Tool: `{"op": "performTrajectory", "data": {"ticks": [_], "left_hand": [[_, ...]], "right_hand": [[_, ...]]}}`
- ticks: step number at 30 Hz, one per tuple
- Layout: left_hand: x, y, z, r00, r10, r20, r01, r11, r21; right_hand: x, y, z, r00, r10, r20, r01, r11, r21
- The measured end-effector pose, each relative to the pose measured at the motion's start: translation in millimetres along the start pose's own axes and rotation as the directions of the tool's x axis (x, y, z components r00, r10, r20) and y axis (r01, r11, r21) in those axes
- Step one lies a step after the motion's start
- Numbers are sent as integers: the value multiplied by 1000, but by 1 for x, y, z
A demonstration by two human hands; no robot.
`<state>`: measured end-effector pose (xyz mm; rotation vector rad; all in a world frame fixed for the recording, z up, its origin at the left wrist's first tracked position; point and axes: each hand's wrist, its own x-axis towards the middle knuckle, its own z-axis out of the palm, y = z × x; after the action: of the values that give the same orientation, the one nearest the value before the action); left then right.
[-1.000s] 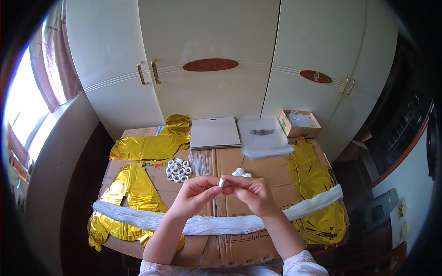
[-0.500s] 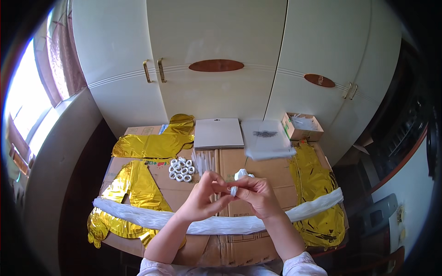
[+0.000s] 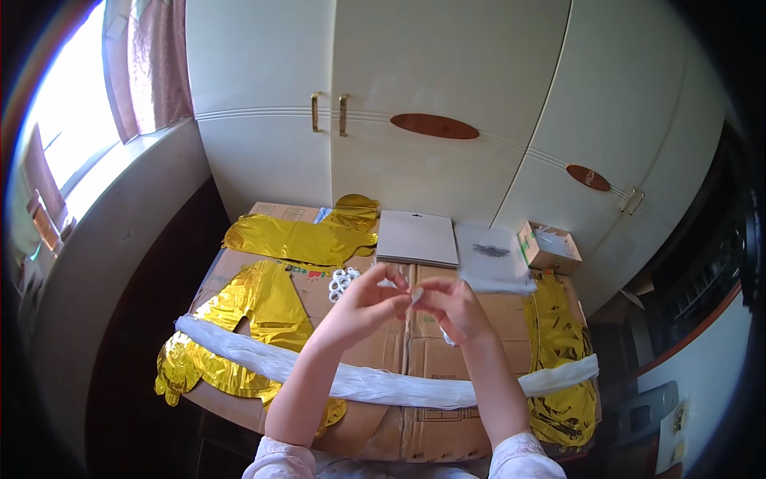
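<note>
A small white coil [image 3: 417, 295], seemingly of ribbon or string, is held up between my hands above the middle of the table. My right hand [image 3: 456, 310] pinches it between thumb and forefinger. Curled in from the other side, my left hand [image 3: 363, 307] has its thumb and fingertips at the coil's left edge. Under my forearms a long bundle of whitish strands [image 3: 399, 389] stretches across the table. Beyond my left hand lies a pile of white rings [image 3: 341, 281], partly covered by it. Something white [image 3: 448, 338] shows just below my right hand.
Gold foil sheets lie at the left [image 3: 279, 307], back left [image 3: 295, 239] and right [image 3: 558, 351] on cardboard [image 3: 479, 351]. Along the back are grey-white cards [image 3: 416, 238], clear plastic bags [image 3: 487, 259] and a small open box [image 3: 550, 246]. Behind stands a white cabinet [image 3: 447, 64].
My head view has swung left, so the table sits further right in the picture. Both hands have risen with the coil and now hide the clear sticks near the rings.
</note>
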<state>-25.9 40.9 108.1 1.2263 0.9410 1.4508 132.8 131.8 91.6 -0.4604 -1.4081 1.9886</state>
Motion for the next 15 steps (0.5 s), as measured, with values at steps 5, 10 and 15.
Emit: {"op": "performTrajectory", "data": {"ticks": [5, 10, 15], "left_hand": [[-8, 22, -27, 958, 117, -263, -103, 993, 65], [-27, 45, -68, 704, 368, -608, -388, 916, 106], [-40, 55, -79, 628, 445, -638, -560, 828, 26]], "right_hand": [[48, 6, 31, 993, 34, 110, -48, 990, 133], [91, 24, 31, 1000, -6, -12, 2, 953, -304], [144, 82, -7, 995, 42, -96, -105, 390, -915]]}}
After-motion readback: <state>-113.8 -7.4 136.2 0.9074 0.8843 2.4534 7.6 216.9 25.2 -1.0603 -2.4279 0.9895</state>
